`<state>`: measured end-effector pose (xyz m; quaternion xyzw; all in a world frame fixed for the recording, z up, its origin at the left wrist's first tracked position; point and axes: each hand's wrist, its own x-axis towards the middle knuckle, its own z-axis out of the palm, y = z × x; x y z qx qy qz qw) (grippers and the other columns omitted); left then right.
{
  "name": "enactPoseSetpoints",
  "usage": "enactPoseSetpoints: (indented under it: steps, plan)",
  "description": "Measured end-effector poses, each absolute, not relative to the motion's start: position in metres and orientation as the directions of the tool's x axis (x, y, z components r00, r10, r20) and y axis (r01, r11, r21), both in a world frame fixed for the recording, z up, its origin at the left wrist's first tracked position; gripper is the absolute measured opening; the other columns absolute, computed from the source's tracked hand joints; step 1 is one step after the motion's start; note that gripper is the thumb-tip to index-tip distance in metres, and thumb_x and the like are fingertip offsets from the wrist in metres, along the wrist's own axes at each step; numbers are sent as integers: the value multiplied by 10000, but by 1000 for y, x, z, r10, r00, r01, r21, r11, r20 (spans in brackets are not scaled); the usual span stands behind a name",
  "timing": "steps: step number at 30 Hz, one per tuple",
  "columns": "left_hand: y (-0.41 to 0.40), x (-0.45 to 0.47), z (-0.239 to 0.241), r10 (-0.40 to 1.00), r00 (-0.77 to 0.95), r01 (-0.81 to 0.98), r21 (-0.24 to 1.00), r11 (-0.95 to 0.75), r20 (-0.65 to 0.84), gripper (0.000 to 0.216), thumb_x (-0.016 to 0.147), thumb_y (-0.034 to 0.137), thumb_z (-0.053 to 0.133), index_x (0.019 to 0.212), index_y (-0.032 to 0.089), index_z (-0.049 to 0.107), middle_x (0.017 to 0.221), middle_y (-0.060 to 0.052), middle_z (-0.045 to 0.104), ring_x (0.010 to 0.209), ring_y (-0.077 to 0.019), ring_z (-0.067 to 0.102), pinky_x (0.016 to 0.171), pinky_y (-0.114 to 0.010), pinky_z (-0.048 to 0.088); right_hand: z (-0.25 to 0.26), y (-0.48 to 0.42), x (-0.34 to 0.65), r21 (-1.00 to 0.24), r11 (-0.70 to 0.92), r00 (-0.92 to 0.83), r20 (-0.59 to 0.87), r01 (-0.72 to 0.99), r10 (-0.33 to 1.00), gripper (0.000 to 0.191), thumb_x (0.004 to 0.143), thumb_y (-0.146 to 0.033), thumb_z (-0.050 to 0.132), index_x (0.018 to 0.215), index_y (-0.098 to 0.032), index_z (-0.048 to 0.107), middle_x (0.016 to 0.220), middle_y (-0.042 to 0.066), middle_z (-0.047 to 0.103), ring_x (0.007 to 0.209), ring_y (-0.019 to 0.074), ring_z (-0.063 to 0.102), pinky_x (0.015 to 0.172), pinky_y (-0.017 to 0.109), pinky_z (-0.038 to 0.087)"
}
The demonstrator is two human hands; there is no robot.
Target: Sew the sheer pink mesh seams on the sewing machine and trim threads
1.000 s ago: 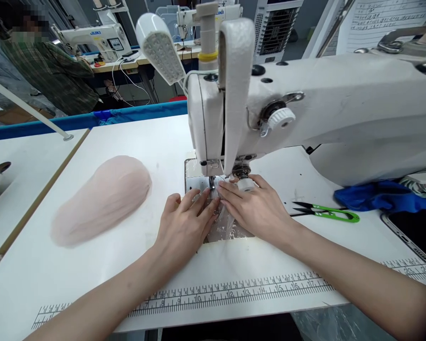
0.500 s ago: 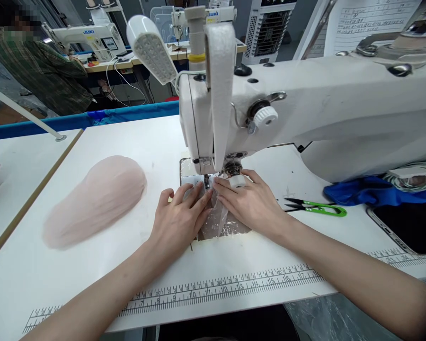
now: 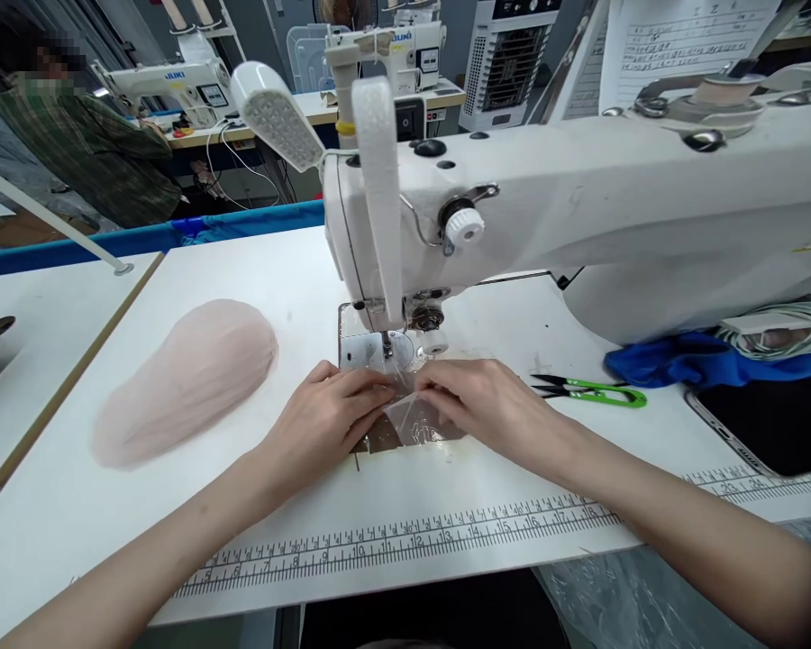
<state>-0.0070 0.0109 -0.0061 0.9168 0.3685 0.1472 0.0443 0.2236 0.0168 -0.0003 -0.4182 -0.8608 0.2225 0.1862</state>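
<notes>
My left hand (image 3: pixel 321 416) and my right hand (image 3: pixel 487 406) rest side by side on the table just in front of the needle (image 3: pixel 387 347) of a white sewing machine (image 3: pixel 581 216). Both pinch a small sheer, shiny piece of fabric (image 3: pixel 415 416) between their fingertips, which nearly touch over the metal needle plate (image 3: pixel 358 350). Fingers of both hands are curled on the piece. A ruler strip (image 3: pixel 405 541) runs along the table's near edge below my forearms.
A heap of pale pink sheer fabric (image 3: pixel 189 379) lies at the left. Green-handled thread snips (image 3: pixel 591 393) lie right of my right hand, with blue cloth (image 3: pixel 689 365) and a dark phone-like slab (image 3: pixel 763 424) beyond. A lamp head (image 3: pixel 274 115) hangs above. Another person (image 3: pixel 81 144) stands far left.
Both hands have drawn back towards me from under the presser foot, bringing the sheer piece with them. Their fingers went from flat on the fabric to pinching it.
</notes>
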Motion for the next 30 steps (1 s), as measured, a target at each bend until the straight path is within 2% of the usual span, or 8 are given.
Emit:
enactPoseSetpoints:
  steps: [3,6,10,12,15,20,26,30]
  plan:
    - [10,-2,-7,764,597,686,339,-644,244,294,989,204,366,1023,201,658,1094,-21,691,815,-130,612,731,-317,411,-2,16,218,-549,565,-570,185,615,800,203,979,-316,446,955,-188,602,851,20,648,708,129,591,616,260,435]
    - [10,3,-3,834,513,709,448,-545,203,257,985,221,371,1034,212,623,934,-8,698,748,-133,601,694,-293,450,-8,17,212,-426,638,-578,279,642,767,403,838,-488,642,1060,-154,601,945,72,652,816,194,612,668,308,481]
    - [14,8,7,861,480,768,393,-505,168,247,985,264,363,991,204,602,781,-7,650,684,-156,577,606,-281,455,-16,21,211,-83,676,-598,397,732,697,140,828,-133,622,961,-148,661,855,58,667,734,177,602,578,280,424]
    - [19,9,10,862,477,788,350,-506,172,235,977,262,376,956,190,599,820,-21,648,714,-167,586,608,-288,464,-18,24,213,-18,644,-572,440,765,692,212,838,-56,542,938,-177,685,800,33,670,623,136,568,468,250,321]
    - [27,13,12,874,466,803,348,-484,139,199,935,200,437,1012,173,618,951,-42,654,783,-179,621,657,-307,497,-18,27,216,-44,641,-533,514,766,672,263,879,-85,492,997,-209,691,752,4,675,537,102,529,414,242,238]
    - [37,15,6,871,482,798,366,-480,92,328,869,65,433,1022,193,693,1089,-59,632,925,-200,635,787,-343,519,-18,32,214,-76,681,-515,595,728,617,238,902,-123,498,969,-218,706,637,-30,658,524,93,543,444,232,269]
    - [42,10,6,841,532,706,495,-506,101,233,891,175,489,875,197,721,936,-45,625,776,-149,610,677,-289,512,-16,34,213,-119,639,-497,527,760,690,231,906,-152,510,945,-234,722,583,-36,648,517,104,561,469,239,279]
    - [42,6,8,828,556,659,568,-493,74,324,946,253,430,801,197,714,868,-36,605,716,-124,582,621,-265,487,-14,33,213,-164,636,-489,507,754,710,234,927,-186,495,912,-230,725,611,-34,668,545,113,579,469,249,277]
